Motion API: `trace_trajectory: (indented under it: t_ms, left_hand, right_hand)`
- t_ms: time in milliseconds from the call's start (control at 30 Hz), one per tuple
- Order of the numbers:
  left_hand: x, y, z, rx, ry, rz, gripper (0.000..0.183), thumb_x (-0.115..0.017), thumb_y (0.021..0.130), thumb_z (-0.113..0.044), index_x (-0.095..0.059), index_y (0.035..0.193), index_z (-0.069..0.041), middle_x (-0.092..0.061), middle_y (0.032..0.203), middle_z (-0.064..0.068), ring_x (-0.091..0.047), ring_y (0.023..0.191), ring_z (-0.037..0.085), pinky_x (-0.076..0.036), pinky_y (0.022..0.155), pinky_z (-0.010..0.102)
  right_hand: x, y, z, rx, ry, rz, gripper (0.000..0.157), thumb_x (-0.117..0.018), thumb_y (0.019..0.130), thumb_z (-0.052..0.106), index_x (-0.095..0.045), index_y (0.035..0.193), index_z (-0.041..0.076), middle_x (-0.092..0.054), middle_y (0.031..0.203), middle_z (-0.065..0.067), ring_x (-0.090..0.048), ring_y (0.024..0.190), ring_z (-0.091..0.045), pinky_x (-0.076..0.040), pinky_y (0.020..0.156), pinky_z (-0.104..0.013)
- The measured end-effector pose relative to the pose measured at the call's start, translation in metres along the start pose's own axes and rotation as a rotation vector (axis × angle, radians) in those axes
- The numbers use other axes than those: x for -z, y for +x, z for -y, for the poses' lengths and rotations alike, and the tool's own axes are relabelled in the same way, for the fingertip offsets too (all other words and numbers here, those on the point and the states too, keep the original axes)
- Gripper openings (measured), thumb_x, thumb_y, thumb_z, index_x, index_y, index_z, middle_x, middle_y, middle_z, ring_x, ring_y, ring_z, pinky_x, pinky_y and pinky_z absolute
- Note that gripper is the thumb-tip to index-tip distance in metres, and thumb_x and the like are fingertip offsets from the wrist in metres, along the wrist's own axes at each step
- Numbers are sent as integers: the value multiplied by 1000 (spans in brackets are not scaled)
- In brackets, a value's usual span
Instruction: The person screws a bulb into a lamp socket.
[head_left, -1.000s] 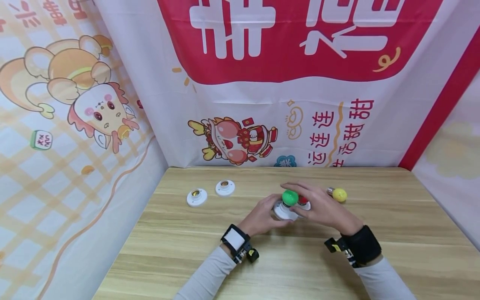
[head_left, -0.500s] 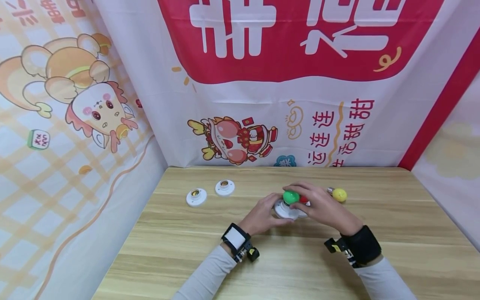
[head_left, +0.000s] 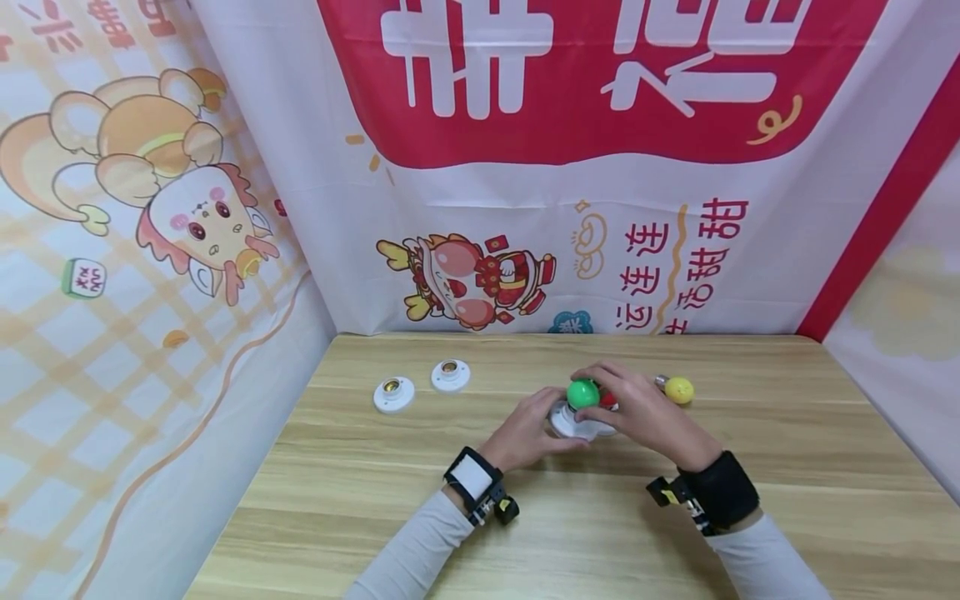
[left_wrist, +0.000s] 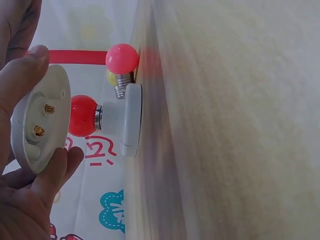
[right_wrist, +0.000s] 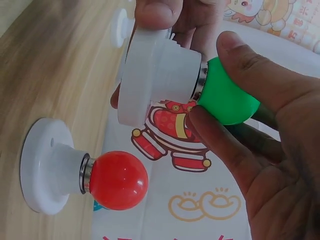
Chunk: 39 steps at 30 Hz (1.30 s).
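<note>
My left hand (head_left: 528, 432) grips a round white lamp holder (left_wrist: 30, 130) by its rim and keeps it raised off the table. Its underside, with two brass screws, faces the left wrist camera. A green bulb (right_wrist: 227, 97) sits in the holder's socket, its metal collar partly showing. My right hand (head_left: 633, 408) has thumb and fingers around the green globe. Just beyond, a second white holder (right_wrist: 47, 165) stands on the table with a red bulb (right_wrist: 119, 180) in it. From above, the right hand partly hides that pair.
Two white holders (head_left: 393, 394) (head_left: 450, 376) with bare sockets stand at the table's back left. A yellow bulb (head_left: 679, 390) lies right of my right hand. In the left wrist view, a loose pinkish-red bulb (left_wrist: 122, 58) lies past the standing holder. Printed cloth (head_left: 465, 200) hangs behind the wooden table (head_left: 360, 500).
The green bulb and its holder have shifted very slightly right. My right hand's fingers have changed their position around the globe; my left hand keeps its grip on the holder.
</note>
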<state>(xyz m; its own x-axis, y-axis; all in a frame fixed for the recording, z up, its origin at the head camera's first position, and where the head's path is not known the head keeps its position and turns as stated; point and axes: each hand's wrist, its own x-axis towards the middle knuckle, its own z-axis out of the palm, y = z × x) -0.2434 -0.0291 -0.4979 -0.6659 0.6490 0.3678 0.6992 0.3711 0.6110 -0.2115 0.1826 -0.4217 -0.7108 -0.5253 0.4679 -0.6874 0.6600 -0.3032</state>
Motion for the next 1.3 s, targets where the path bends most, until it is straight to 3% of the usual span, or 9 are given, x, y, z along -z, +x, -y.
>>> trace_trajectory:
  t_ms: [367, 600, 833, 1000, 1300]
  left_hand:
    - [4, 1, 3, -1, 10, 43, 79, -68, 84, -50, -31, 148, -24, -45, 141, -3, -44, 125, 8, -43, 102, 25]
    - [5, 1, 3, -42, 9, 55, 86, -67, 84, -51, -21, 153, -26, -39, 148, -4, -40, 129, 8, -40, 105, 25]
    - [5, 0, 1, -20, -2, 29, 80, -68, 82, -53, -33, 147, -24, -47, 141, -5, -45, 124, 5, -43, 102, 23]
    - [2, 0, -2, -24, -20, -7, 74, -70, 81, -48, -39, 143, -22, -52, 136, -4, -50, 118, 4, -45, 98, 19]
    - [-4, 2, -12, -29, 17, -120, 77, -73, 82, -39, -36, 147, -19, -51, 138, -1, -50, 119, 6, -45, 98, 19]
  right_hand:
    - [6, 5, 0, 44, 59, 99, 63, -78, 81, 29, -52, 138, 24, -55, 136, -1, -49, 124, -19, -49, 98, -41]
    - [6, 5, 2, 44, 64, 147, 50, -77, 82, 23, -61, 129, 22, -60, 127, 7, -53, 117, -11, -52, 94, -34]
    - [5, 5, 4, 60, 75, 110, 48, -76, 82, 20, -61, 128, 16, -62, 123, 2, -57, 112, -13, -54, 89, -32]
    - [4, 5, 7, 12, 39, 92, 49, -75, 83, 25, -60, 129, 18, -62, 124, -1, -58, 112, -14, -55, 87, -32]
    - [-1, 6, 9, 19, -48, -2, 49, -74, 85, 26, -60, 129, 10, -63, 121, -10, -61, 105, -18, -58, 81, -33]
